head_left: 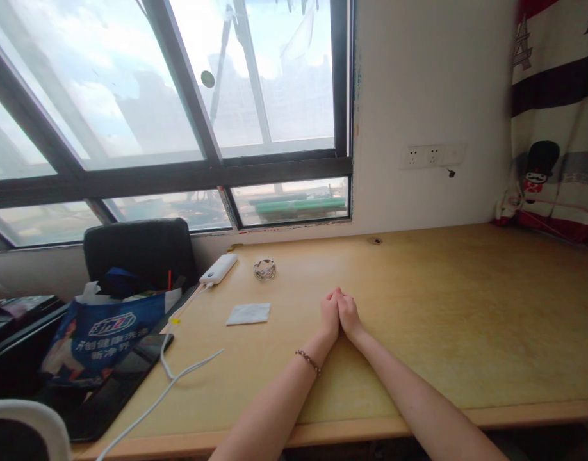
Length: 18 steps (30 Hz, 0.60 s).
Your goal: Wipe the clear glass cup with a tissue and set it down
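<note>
My left hand (329, 314) and my right hand (350, 314) rest together on the wooden table (467, 320), palms facing and fingers folded against each other. Both are closed, and no object shows in them. A beaded bracelet (308, 362) circles my left wrist. To the left of my hands lies a flat, whitish packet (248, 314), perhaps tissues. Farther back sits a silvery openwork ring-shaped piece (264, 270), like a bangle. Near the table's left edge is a white power bank (219, 269), with a white cable (166, 387) plugged into it and trailing toward the front.
A black chair (139, 250) and a blue shopping bag (109, 333) stand left of the table, with a dark flat panel (125, 378) beside them. Behind are a window (275, 83), a wall socket (421, 155) and a patterned curtain (558, 134) at right.
</note>
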Available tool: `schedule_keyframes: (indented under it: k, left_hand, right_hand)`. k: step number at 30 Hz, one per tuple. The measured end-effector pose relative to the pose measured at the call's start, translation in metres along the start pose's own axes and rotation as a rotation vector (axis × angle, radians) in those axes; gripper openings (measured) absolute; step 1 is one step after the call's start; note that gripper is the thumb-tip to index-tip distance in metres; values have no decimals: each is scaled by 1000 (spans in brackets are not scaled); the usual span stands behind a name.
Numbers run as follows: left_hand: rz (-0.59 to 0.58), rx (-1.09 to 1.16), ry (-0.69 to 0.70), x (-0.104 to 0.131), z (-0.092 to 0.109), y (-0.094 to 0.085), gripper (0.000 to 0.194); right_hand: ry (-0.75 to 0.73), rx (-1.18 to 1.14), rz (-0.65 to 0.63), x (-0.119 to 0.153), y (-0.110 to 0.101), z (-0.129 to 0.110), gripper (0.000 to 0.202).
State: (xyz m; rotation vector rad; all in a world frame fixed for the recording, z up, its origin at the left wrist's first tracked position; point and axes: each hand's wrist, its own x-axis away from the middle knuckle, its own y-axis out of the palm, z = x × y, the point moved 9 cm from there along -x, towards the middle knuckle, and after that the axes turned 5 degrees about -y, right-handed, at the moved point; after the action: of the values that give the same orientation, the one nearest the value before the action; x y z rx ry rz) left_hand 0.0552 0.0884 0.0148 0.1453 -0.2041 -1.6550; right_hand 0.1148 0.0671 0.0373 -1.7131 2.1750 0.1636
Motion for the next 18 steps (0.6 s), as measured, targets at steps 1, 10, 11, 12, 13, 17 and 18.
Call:
schedule_keyframes:
  k: [1,10,11,12,13,17,18]
  left_hand:
    - [23,8,9,0,0,-2,29]
    - [92,17,30,0,0,-7,27]
    - [88,13,24,0,1,-6,27]
    - [82,9,17,1,2,-5,27]
    - [74,4,8,2,3,-4,28]
    - [55,-25,-16,4,6,-2,30]
    - [58,-31,-15,4,6,-2,30]
  right_hand:
    - [5,-10,0,0,0,0,60]
    - [6,-57,3,2,0,-3,59]
    - [5,-58,2,1,0,-2,59]
    - [3,-60,1,1,0,-2,59]
    - [1,-62,-2,1,0,-1,59]
    - [0,-62,-7,0,2,2,60]
    - [3,-59,-7,0,2,3,60]
